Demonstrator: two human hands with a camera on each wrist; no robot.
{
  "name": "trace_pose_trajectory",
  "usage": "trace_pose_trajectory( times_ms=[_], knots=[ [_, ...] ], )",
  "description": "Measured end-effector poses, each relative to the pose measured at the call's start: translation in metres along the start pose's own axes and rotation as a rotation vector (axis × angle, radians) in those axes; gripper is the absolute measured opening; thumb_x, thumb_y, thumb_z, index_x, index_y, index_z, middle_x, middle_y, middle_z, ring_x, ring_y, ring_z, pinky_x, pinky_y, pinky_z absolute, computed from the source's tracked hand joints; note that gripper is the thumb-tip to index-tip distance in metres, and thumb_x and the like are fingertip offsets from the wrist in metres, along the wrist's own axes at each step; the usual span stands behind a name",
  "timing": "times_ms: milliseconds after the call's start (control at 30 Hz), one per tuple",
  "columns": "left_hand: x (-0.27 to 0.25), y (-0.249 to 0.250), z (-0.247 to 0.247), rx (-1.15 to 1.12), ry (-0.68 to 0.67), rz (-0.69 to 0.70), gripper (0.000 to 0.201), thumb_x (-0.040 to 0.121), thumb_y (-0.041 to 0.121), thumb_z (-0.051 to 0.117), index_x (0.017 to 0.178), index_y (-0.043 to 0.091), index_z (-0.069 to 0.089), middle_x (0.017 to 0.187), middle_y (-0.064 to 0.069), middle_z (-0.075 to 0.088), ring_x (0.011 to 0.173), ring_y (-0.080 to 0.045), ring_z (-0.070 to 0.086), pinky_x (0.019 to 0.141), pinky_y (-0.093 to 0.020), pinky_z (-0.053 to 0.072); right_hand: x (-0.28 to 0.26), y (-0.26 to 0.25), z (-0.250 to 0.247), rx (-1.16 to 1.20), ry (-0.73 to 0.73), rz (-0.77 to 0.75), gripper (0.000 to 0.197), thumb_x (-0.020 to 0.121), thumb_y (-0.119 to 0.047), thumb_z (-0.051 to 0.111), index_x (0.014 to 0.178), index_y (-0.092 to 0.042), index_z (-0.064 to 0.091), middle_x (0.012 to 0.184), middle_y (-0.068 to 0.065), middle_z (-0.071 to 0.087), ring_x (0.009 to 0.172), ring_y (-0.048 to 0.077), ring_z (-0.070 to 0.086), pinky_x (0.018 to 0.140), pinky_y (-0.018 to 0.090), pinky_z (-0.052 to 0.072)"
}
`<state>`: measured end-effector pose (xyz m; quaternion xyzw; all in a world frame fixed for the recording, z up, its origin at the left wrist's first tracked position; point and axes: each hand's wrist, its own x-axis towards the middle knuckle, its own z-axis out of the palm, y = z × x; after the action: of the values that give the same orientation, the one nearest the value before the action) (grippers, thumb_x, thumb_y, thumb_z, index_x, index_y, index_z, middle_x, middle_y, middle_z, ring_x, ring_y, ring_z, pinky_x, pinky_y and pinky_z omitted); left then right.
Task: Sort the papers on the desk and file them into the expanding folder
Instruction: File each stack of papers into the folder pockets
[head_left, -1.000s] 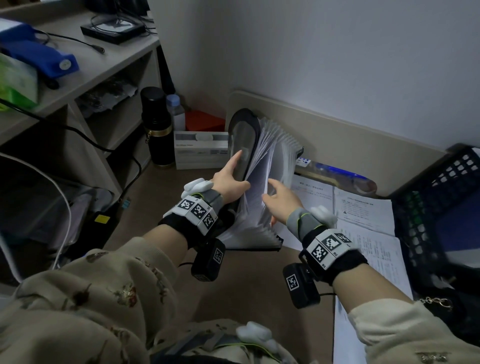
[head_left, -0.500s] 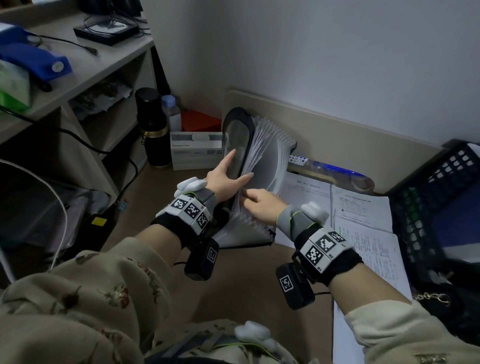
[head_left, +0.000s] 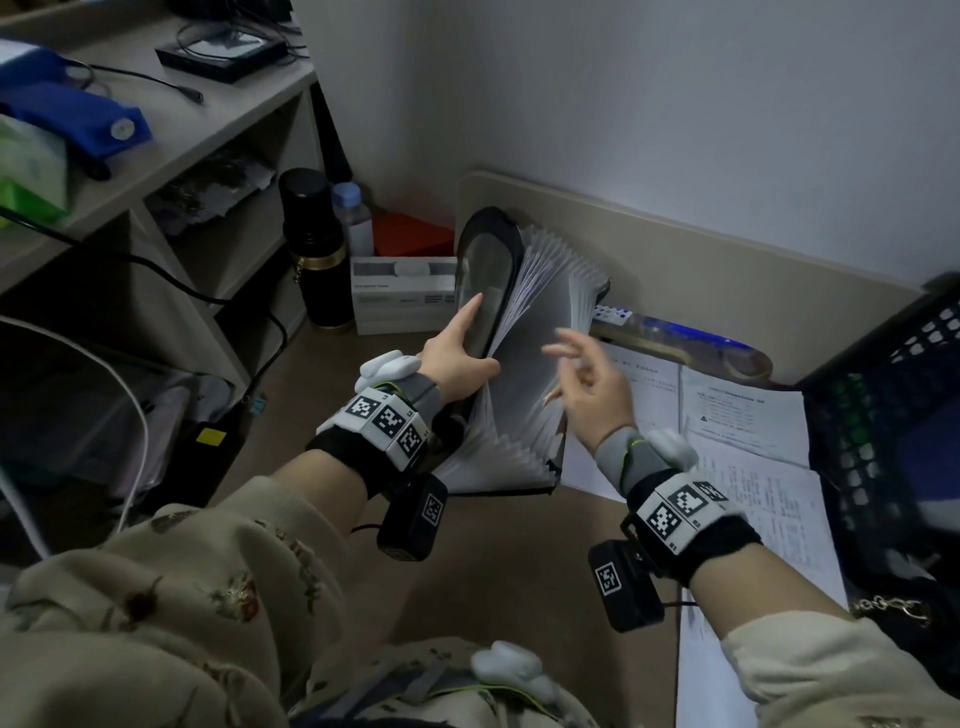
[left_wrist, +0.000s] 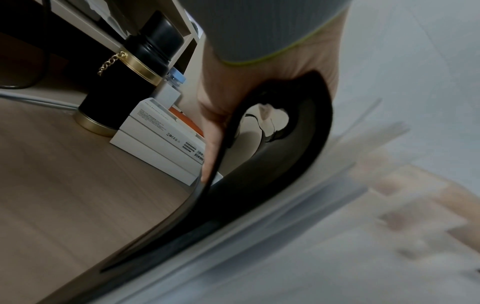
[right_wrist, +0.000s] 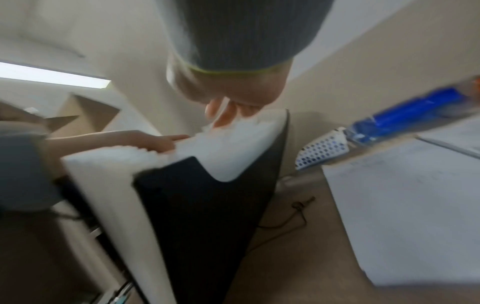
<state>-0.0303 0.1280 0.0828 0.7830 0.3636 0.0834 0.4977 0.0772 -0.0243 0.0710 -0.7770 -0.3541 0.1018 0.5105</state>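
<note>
The expanding folder (head_left: 545, 291) stands on the desk with its white pockets fanned open. My left hand (head_left: 457, 358) grips its black front cover (head_left: 488, 270), index finger lying straight along the outside; the left wrist view shows the cover (left_wrist: 272, 185) pinched in that hand (left_wrist: 221, 102). My right hand (head_left: 592, 384) is blurred and holds nothing, its spread fingers at the pocket tops. In the right wrist view the fingertips (right_wrist: 226, 119) touch the dividers of the folder (right_wrist: 202, 205). Printed papers (head_left: 748, 415) lie flat on the desk to the right, also visible in the right wrist view (right_wrist: 405, 216).
A black flask (head_left: 317, 254) and a white box (head_left: 400, 291) stand behind the folder on the left. A black mesh basket (head_left: 893, 415) borders the papers on the right. A blue transparent case (head_left: 691, 338) lies by the wall. A shelf unit (head_left: 156, 156) and cables fill the left.
My right hand has risen from low among the pockets to their upper right part, with its fingers now spread. My left hand has kept its hold on the black cover.
</note>
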Motion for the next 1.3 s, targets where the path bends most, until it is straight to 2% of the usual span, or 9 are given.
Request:
trace_pose_trajectory(
  times_ms=[100, 200, 367, 533, 700, 833, 933, 1067, 1300],
  knots=[
    [-0.002, 0.0, -0.003, -0.013, -0.005, -0.016, 0.09, 0.072, 0.026, 0.063, 0.146, 0.053, 0.02, 0.144, 0.003, 0.046, 0.125, -0.022, 0.049, 0.103, -0.031, 0.041, 0.0, 0.028, -0.009, -0.059, 0.243, 0.067, 0.038, 0.092, -0.006, 0.045, 0.126, -0.022, 0.05, 0.117, -0.016, 0.056, 0.09, 0.019, 0.062, 0.077, 0.031, 0.053],
    [-0.003, 0.002, -0.003, -0.018, -0.005, -0.032, 0.093, 0.063, 0.033, 0.06, 0.144, 0.056, 0.02, 0.142, 0.006, 0.048, 0.124, -0.02, 0.05, 0.106, -0.033, 0.041, -0.003, 0.065, -0.018, -0.13, 0.286, 0.242, 0.04, 0.089, -0.001, 0.044, 0.124, -0.019, 0.053, 0.125, -0.004, 0.056, 0.103, 0.021, 0.06, 0.083, 0.027, 0.042],
    [-0.004, 0.001, -0.003, -0.023, -0.016, -0.028, 0.093, 0.06, 0.036, 0.06, 0.142, 0.058, 0.021, 0.142, 0.008, 0.048, 0.126, -0.019, 0.048, 0.108, -0.038, 0.039, -0.023, 0.125, -0.021, -0.5, -0.222, 0.598, 0.044, 0.092, -0.015, 0.044, 0.135, -0.02, 0.049, 0.141, 0.011, 0.048, 0.124, 0.031, 0.05, 0.1, 0.032, 0.043],
    [-0.001, -0.001, -0.005, -0.044, -0.006, -0.025, 0.093, 0.061, 0.035, 0.061, 0.144, 0.055, 0.023, 0.139, 0.013, 0.047, 0.124, -0.014, 0.047, 0.103, -0.028, 0.039, -0.034, 0.144, -0.014, -0.895, -0.76, 0.627, 0.055, 0.099, -0.028, 0.039, 0.149, -0.011, 0.021, 0.159, 0.004, 0.011, 0.147, 0.025, 0.004, 0.12, 0.038, 0.007],
    [0.001, -0.003, -0.004, -0.06, -0.002, -0.016, 0.094, 0.061, 0.033, 0.062, 0.145, 0.053, 0.023, 0.138, 0.015, 0.044, 0.123, -0.011, 0.045, 0.097, -0.023, 0.036, -0.043, 0.122, -0.008, -0.867, -0.84, 0.578, 0.054, 0.1, -0.033, 0.036, 0.15, -0.026, 0.019, 0.16, 0.005, -0.002, 0.147, 0.028, 0.012, 0.119, 0.038, 0.014],
    [0.003, -0.004, -0.001, -0.062, 0.006, -0.015, 0.093, 0.065, 0.029, 0.064, 0.144, 0.054, 0.023, 0.147, 0.008, 0.042, 0.127, -0.015, 0.044, 0.099, -0.024, 0.036, -0.06, 0.115, 0.009, -0.828, -0.852, 0.392, 0.049, 0.099, -0.025, 0.036, 0.147, -0.025, 0.028, 0.159, 0.002, 0.015, 0.143, 0.024, 0.025, 0.116, 0.035, 0.022],
    [0.005, -0.007, 0.001, -0.053, 0.017, -0.013, 0.09, 0.071, 0.023, 0.066, 0.145, 0.053, 0.023, 0.15, 0.007, 0.039, 0.133, -0.017, 0.041, 0.101, -0.025, 0.035, -0.071, 0.112, 0.018, -0.702, -0.915, 0.393, 0.045, 0.099, -0.02, 0.035, 0.142, -0.029, 0.039, 0.153, -0.001, 0.031, 0.136, 0.024, 0.038, 0.111, 0.028, 0.028],
    [0.009, -0.01, -0.001, -0.04, 0.026, -0.008, 0.089, 0.076, 0.019, 0.067, 0.146, 0.051, 0.022, 0.153, 0.005, 0.036, 0.137, -0.018, 0.036, 0.101, -0.024, 0.032, -0.077, 0.108, 0.022, -0.564, -0.843, 0.418, 0.04, 0.097, -0.016, 0.039, 0.132, -0.027, 0.054, 0.148, 0.0, 0.04, 0.134, 0.021, 0.041, 0.11, 0.024, 0.029],
    [0.01, -0.011, -0.001, -0.034, 0.023, 0.005, 0.09, 0.076, 0.019, 0.067, 0.146, 0.052, 0.021, 0.154, 0.006, 0.034, 0.139, -0.019, 0.033, 0.102, -0.025, 0.032, -0.073, 0.13, -0.013, -0.485, -0.241, 0.717, 0.046, 0.091, -0.027, 0.056, 0.134, -0.014, 0.047, 0.139, 0.01, 0.049, 0.127, 0.028, 0.048, 0.108, 0.035, 0.038]
  ],
)
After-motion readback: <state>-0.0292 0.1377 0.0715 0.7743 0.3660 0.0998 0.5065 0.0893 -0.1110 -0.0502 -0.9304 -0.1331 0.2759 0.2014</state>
